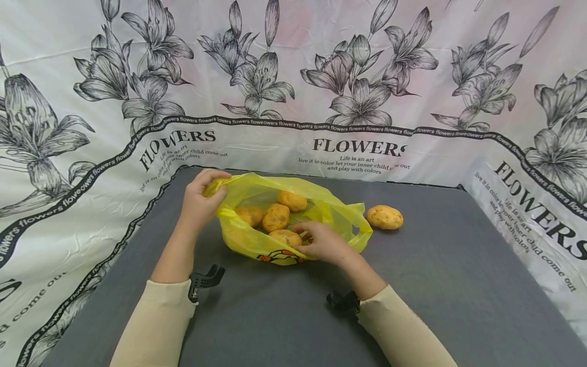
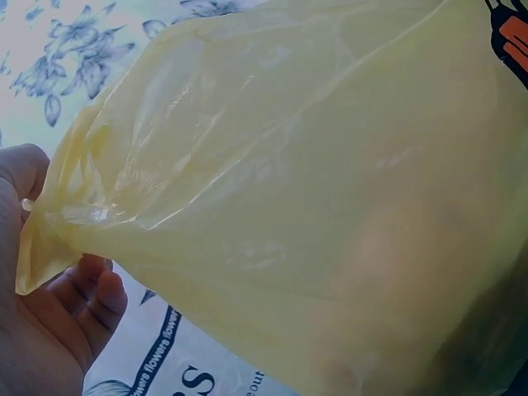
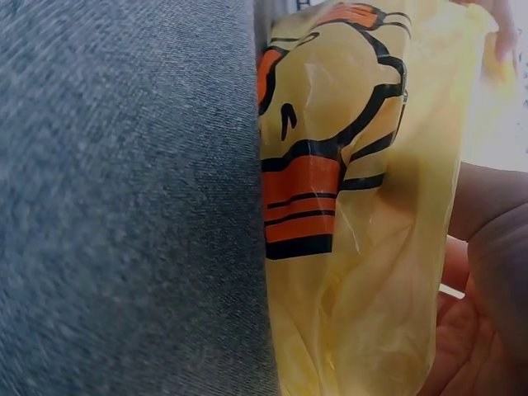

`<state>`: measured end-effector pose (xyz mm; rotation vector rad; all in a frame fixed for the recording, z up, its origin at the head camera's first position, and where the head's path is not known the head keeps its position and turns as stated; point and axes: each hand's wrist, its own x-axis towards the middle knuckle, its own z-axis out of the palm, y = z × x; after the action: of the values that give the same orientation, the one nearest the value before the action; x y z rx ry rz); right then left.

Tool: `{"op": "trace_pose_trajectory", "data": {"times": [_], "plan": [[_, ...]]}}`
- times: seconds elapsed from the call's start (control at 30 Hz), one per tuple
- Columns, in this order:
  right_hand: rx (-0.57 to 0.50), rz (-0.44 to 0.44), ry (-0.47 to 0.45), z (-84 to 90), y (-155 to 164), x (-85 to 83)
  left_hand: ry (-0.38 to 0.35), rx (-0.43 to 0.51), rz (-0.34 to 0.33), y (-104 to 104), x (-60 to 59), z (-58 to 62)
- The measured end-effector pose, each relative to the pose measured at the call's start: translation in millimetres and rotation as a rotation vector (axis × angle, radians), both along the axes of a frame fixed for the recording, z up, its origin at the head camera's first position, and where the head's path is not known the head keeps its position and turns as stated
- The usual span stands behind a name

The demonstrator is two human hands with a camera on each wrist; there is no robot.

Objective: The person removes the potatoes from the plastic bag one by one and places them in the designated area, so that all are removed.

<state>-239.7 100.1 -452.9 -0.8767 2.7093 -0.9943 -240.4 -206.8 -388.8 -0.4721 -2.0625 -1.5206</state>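
Note:
A thin yellow plastic bag (image 1: 240, 237) lies with its mouth spread wide in the head view, several potatoes (image 1: 276, 217) inside. My left hand (image 1: 199, 196) pinches the bag's rim at its left end between thumb and fingers; the left wrist view shows the plastic gathered in that grip. Reaching in over the near rim, my right hand (image 1: 326, 243) holds the right end of the nearest potato (image 1: 285, 237), thumb below and fingers above. In the right wrist view the bag's printed side (image 3: 330, 165) hides the fingertips.
One more potato (image 1: 385, 217) sits on the grey tabletop (image 1: 435, 275), just right of the bag. Behind and along the sides hangs a white cloth (image 1: 275, 145) printed with flowers and lettering. Black wrist straps (image 1: 206, 278) are on both forearms.

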Motion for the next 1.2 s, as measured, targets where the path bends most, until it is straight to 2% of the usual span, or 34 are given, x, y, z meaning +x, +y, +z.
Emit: {"op": "trace_pose_trajectory", "data": {"times": [0.13, 0.3, 0.63, 0.87, 1.2], "plan": [[0.005, 0.006, 0.007, -0.2, -1.0, 0.2, -0.010, 0.002, -0.001, 6.3, 13.5, 13.1], [0.006, 0.013, 0.020, 0.9, -1.0, 0.4, -0.016, 0.001, -0.005, 7.5, 17.0, 16.1], [-0.009, 0.015, 0.022, 2.5, 2.9, -0.9, -0.020, 0.011, -0.011, 6.7, 15.7, 14.8], [0.001, -0.002, 0.016, 8.0, 6.4, -0.1, -0.028, 0.015, -0.005, 7.4, 15.5, 14.3], [-0.047, -0.018, 0.002, 18.0, 10.7, 2.1, -0.025, 0.004, -0.005, 7.3, 14.7, 12.9]]}}
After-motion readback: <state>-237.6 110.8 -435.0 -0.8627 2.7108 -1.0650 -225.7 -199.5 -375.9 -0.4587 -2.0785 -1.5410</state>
